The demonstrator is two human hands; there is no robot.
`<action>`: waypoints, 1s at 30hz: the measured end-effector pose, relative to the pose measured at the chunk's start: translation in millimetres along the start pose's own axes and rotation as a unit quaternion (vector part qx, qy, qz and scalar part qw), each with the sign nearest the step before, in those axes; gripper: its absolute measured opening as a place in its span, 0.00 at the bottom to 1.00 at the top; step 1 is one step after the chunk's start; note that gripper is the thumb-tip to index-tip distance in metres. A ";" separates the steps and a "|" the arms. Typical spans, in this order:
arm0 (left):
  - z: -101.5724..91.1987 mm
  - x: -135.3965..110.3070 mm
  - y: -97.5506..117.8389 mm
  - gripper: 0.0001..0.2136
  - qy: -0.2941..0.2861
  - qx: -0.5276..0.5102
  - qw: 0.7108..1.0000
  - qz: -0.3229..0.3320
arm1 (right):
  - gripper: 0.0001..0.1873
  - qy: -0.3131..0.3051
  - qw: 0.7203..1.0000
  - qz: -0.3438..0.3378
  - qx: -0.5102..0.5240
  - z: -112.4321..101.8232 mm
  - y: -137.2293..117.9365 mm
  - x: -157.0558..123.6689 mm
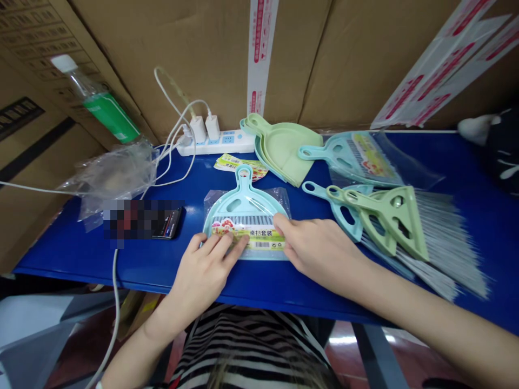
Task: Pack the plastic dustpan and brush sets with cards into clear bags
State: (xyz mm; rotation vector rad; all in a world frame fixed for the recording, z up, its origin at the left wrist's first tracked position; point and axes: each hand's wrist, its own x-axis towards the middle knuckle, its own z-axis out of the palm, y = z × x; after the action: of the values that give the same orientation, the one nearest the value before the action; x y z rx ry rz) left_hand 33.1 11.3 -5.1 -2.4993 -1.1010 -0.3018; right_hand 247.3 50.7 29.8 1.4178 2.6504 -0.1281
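Large cardboard cartons point(190, 54) fill the background and are cut off by the frame, and strips of red-printed tape point(259, 54) are seen on them. Below them, a blue table point(60, 259) is seen, with a reddish floor point(348, 351) under its front edge. A black soft object point(497, 156) is cut off at the right side and cannot be identified, and a phone point(168, 224) is mostly hidden by a pixelated patch. One power strip point(214, 143) is placed at the back, with two white chargers point(205, 128) plugged in. Two bagged sets are counted: the front bagged dustpan set point(247, 208) lies near the table's front edge, and the rear bagged set point(357, 156) lies at the back right. The fingers of the left hand point(203, 270) are laid flat and slightly spread on the front set. The right hand point(316, 251) touches its right side, but a grip cannot be confirmed.
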 end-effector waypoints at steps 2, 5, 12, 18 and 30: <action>-0.9 -0.2 -0.5 0.19 -0.005 0.001 1.000 -0.003 | 0.13 0.080 0.994 -0.071 -0.007 5.2 1.1 0.6; -2.2 0.5 1.8 0.19 -0.001 0.010 1.000 -0.006 | 0.13 0.201 0.957 -0.209 -0.013 14.1 3.7 3.5; -1.9 0.3 4.5 0.18 0.021 0.015 1.000 -0.016 | 0.13 0.207 0.943 -0.258 -0.020 24.7 5.9 6.2; -6.7 -6.9 -4.6 0.18 0.010 0.012 1.000 -0.021 | 0.13 0.168 0.960 -0.226 -0.006 17.3 16.4 -0.2; -13.7 -30.5 -25.5 0.18 0.019 0.057 0.994 -0.096 | 0.18 0.140 0.977 -0.161 0.002 8.1 39.7 -14.6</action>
State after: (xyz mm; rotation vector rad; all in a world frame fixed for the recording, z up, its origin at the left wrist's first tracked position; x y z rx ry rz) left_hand -6.7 1.0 3.4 -2.2832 -1.3071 -0.3289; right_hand 289.0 59.6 23.6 1.0619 3.0958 0.0372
